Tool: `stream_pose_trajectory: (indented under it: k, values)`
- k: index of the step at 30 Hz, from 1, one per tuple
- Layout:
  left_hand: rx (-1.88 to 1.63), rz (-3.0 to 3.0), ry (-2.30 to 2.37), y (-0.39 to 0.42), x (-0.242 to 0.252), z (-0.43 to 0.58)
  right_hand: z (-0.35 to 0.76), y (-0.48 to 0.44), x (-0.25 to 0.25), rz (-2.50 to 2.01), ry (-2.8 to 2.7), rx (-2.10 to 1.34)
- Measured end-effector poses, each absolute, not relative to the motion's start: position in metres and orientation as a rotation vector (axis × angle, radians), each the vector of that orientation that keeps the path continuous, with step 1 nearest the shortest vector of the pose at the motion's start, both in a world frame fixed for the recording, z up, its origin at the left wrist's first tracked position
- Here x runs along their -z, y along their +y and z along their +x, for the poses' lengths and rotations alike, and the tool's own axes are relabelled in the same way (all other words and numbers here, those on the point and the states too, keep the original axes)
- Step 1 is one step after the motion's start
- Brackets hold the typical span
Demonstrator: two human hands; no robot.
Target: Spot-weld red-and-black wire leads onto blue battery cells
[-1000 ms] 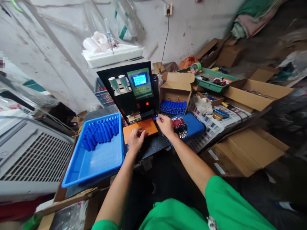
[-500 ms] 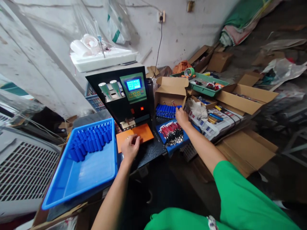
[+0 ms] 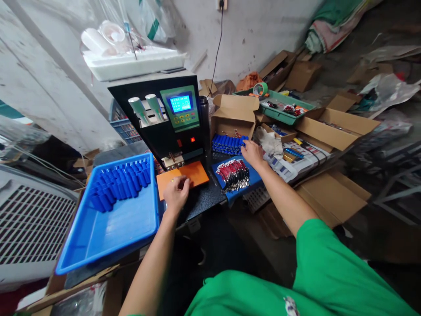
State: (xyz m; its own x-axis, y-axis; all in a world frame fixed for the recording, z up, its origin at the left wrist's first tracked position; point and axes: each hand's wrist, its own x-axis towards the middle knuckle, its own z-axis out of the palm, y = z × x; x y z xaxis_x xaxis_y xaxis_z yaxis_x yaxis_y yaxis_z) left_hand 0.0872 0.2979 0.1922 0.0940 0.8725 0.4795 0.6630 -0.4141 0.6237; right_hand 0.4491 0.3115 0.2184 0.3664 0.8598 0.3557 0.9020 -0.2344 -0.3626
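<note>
My left hand (image 3: pixel 176 193) rests at the front of an orange board (image 3: pixel 196 174) with its fingers curled and thumb drawn in; whatever lies under them is hidden. Behind the board stands a black spot welder (image 3: pixel 144 142) with a lit blue display. At the right end of stacked blue cylindrical battery cells (image 3: pixel 229 144) in a cardboard box, my right hand (image 3: pixel 253 153) reaches in with fingertips apart, at the cells' edge. Just in front of it, a bundle of red and black wire leads (image 3: pixel 235 173) lies on a blue cloth (image 3: pixel 251 179).
A blue tray (image 3: pixel 115 235) with upright blue cells stands at the left. To the right are a green tray (image 3: pixel 279 115), a white cloth (image 3: pixel 270 141) and open cardboard boxes (image 3: pixel 335 131). White foam (image 3: pixel 134 63) sits on the welder. A black flask (image 3: pixel 204 116) stands beside it.
The camera view has shifted slightly, so the scene sits higher. My right hand's fingers look more spread at the cells. My left hand stays curled on the orange board.
</note>
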Motion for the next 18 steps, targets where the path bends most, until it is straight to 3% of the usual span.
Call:
stream_pose_trajectory:
  k: [9,18]
  values:
    - [-1.201,2.113,1.559,0.299,-0.192,0.087,0.457,0.297,-0.19,-2.239,-1.34,-0.555]
    - [-1.218,2.083,1.519,0.299,-0.192,0.086,0.446,0.297,-0.194,-2.284,-1.396,-0.529]
